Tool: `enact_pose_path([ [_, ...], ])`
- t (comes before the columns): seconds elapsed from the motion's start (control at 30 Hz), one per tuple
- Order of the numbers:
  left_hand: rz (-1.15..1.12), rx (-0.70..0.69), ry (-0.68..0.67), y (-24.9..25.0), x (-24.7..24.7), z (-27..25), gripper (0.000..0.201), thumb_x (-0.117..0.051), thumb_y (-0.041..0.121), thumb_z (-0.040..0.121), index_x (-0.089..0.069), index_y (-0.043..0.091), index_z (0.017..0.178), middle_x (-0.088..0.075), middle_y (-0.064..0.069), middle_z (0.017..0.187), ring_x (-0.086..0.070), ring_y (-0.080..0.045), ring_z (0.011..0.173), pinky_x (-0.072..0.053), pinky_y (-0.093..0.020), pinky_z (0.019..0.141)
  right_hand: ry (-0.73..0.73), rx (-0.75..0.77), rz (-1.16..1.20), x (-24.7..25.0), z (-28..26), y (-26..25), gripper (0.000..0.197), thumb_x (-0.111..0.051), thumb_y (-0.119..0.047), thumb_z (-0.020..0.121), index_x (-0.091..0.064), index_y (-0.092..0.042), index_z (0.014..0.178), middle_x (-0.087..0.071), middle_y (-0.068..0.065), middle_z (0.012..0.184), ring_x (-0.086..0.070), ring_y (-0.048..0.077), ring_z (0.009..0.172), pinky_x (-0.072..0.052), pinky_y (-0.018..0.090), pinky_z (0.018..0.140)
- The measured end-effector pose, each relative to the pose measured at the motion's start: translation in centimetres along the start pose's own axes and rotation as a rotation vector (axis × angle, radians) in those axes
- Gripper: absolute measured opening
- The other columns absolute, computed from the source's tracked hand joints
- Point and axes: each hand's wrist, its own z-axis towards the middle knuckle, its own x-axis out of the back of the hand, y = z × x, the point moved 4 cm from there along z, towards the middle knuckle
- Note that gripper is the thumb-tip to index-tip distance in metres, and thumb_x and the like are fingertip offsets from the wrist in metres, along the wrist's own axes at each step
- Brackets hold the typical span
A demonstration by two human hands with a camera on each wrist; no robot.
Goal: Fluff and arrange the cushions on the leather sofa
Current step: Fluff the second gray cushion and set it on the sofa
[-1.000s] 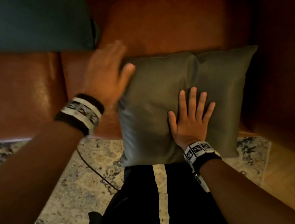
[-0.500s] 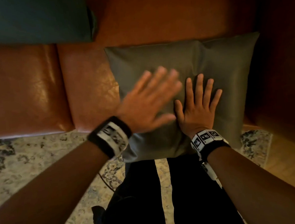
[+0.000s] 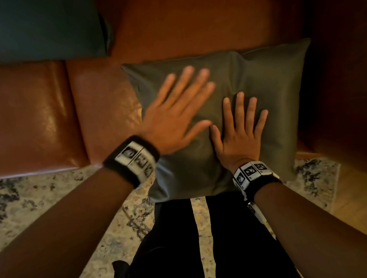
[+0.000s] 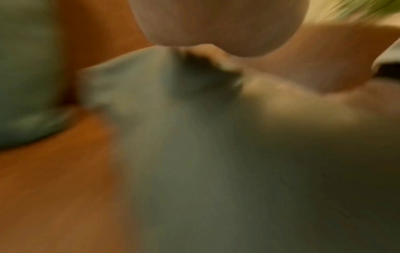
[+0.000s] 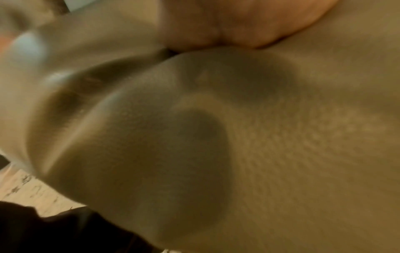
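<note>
An olive-grey cushion [image 3: 269, 92] lies flat on the brown leather sofa [image 3: 34, 120], its near edge hanging over the seat front. My right hand [image 3: 241, 132] presses flat on its middle with fingers spread. My left hand [image 3: 176, 115], blurred with motion, lies open over the cushion's left half with straight fingers. The left wrist view shows the same cushion [image 4: 194, 154] as a blur, and the right wrist view is filled by the cushion [image 5: 216, 137] under the palm. A dark teal cushion [image 3: 35, 27] leans against the sofa back at the far left.
A pale patterned rug [image 3: 29, 201] covers the floor in front of the sofa. My black trousers with a white stripe [image 3: 200, 247] stand against the seat front. The dark sofa arm [image 3: 349, 82] rises at the right, with wooden floor [image 3: 363, 199] beyond the rug.
My left hand swung from the cushion's left edge onto its face and now lies over its left half. The right hand stayed pressed on the middle.
</note>
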Motion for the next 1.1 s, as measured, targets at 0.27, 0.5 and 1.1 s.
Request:
enact_pose_path([
  [0.27,-0.203,0.827,-0.108,-14.2,-0.7,-3.9,0.078,-0.011,0.071,0.097,-0.035,0.028,0.157,-0.031,-0.004,0.167,-0.021,-0.027,0.156,-0.008,-0.057,0.126,-0.016,0.013,0.039,1.3,0.1,0.1,0.073,-0.032,-0.061,0.105,-0.018,-0.025,0.167,-0.011,0.008,0.174,-0.005,0.036,0.161,0.0,0.061,0.127],
  [0.5,-0.216,0.223,0.005,1.7,1.0,-1.8,0.068,-0.035,0.047,0.106,-0.024,0.009,0.161,-0.015,-0.011,0.171,-0.005,-0.024,0.159,0.004,-0.043,0.129,-0.182,0.012,0.177,4.9,0.9,0.3,0.063,-0.028,-0.058,0.106,-0.026,-0.034,0.164,-0.013,-0.003,0.174,-0.006,0.027,0.161,0.0,0.052,0.127],
  [1.1,-0.072,0.211,-0.106,2.9,-6.6,0.1,0.109,-0.037,0.082,0.089,-0.016,0.004,0.163,-0.011,-0.015,0.171,-0.006,-0.028,0.159,-0.006,-0.048,0.129,-0.186,-0.062,0.046,9.5,12.4,12.8,0.076,-0.01,-0.067,0.104,-0.018,-0.024,0.166,-0.006,0.006,0.175,-0.005,0.034,0.161,-0.008,0.061,0.128],
])
